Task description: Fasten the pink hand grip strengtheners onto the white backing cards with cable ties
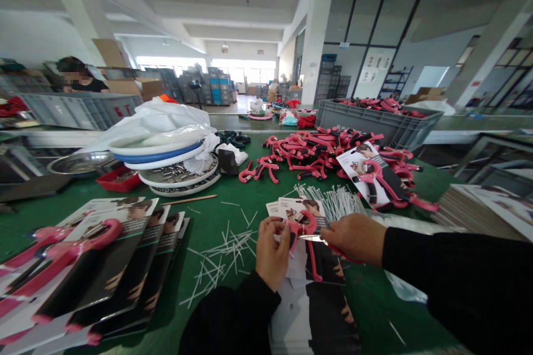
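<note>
My left hand (272, 249) pinches the left edge of a pink plier-like tool (307, 224) lying on a printed card (315, 208). My right hand (353, 237) is closed around scissors (313, 238), whose metal blades point left toward the tool's head. Red handle parts show below my right fingers. Beneath the card lie more printed cards (291, 316). Just behind my hands is a bundle of white cable ties (339, 202). Cut tie pieces (225, 255) are scattered on the green table (225, 208) left of my left hand.
Carded pink tools (79, 255) are stacked at the left. Loose pink tools (316, 150) form a pile behind my hands, before a grey crate (383, 125). A card stack (487, 211) stands right. Round trays (179, 172) hold metal parts. A person (83, 80) is at the far left.
</note>
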